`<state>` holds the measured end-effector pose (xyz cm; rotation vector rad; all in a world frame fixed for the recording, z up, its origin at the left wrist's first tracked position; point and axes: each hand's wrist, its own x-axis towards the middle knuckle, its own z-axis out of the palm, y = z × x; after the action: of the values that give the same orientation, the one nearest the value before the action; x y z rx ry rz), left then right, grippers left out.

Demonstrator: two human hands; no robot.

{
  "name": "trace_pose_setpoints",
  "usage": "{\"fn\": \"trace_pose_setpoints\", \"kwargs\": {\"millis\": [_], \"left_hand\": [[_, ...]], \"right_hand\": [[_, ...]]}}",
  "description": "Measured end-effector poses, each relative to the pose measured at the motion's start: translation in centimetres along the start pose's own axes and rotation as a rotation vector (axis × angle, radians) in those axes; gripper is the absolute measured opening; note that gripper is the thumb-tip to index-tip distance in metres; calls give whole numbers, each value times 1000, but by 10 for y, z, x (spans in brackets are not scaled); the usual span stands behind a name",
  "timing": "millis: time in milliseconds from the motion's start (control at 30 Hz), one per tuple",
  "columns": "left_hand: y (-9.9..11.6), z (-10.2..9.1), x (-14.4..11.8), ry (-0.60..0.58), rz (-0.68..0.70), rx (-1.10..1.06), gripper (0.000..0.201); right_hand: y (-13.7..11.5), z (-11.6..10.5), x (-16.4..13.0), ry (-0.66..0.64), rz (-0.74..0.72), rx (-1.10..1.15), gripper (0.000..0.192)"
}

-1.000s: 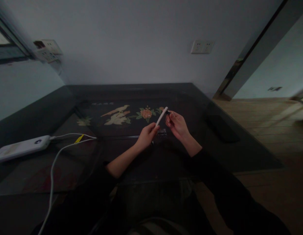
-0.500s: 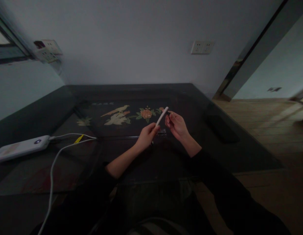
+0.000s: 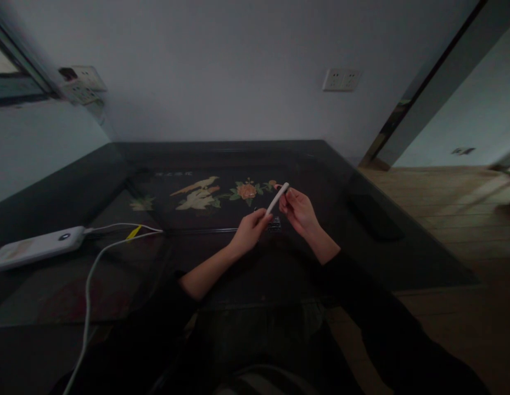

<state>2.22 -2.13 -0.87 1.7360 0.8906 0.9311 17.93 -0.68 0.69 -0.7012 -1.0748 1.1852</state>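
The person's left hand (image 3: 250,229) grasps a slim, straight white rod (image 3: 276,199) near its lower end, thumb along one side and fingers curled beneath, a hold that seems chosen to keep the upper length bare. The rod slants up and away between the two hands, apparently raised above the dark, glossy table (image 3: 320,159), and its free end reaches the bent fingertips of the right hand (image 3: 298,211). Those fingers are drawn together right beside the tip, probably so that the fingertips can work there while the left hand steadies the rod; whether they grip it or some small piece is impossible to tell in this dim light. Both forearms come in from the near edge, which likely keeps the rod central and in sight. Just beyond the left hand's fingers lies a small, clear, shiny object (image 3: 275,223), partly hidden and within easy reach. A flat, black, rectangular object (image 3: 374,216) lies to the right, clear of both hands, while a long white power bank (image 3: 38,247) with a white cable (image 3: 88,285) sits well apart at the left.
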Motion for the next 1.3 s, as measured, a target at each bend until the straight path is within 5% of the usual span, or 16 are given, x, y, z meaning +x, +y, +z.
{"fn": "trace_pose_setpoints", "kwargs": {"millis": [233, 667, 1100, 1300], "left_hand": [[6, 1, -1, -74, -31, -113, 27], [-3, -5, 5, 108, -3, 47, 29], [6, 2, -1, -97, -42, -142, 29], [-2, -4, 5, 23, -29, -48, 29]], "right_hand": [[-3, 2, -2, -17, 2, 56, 36], [0, 1, 0, -1, 4, 46, 37], [-3, 2, -1, 25, 3, 27, 39], [-2, 2, -1, -1, 2, 64, 34]]}}
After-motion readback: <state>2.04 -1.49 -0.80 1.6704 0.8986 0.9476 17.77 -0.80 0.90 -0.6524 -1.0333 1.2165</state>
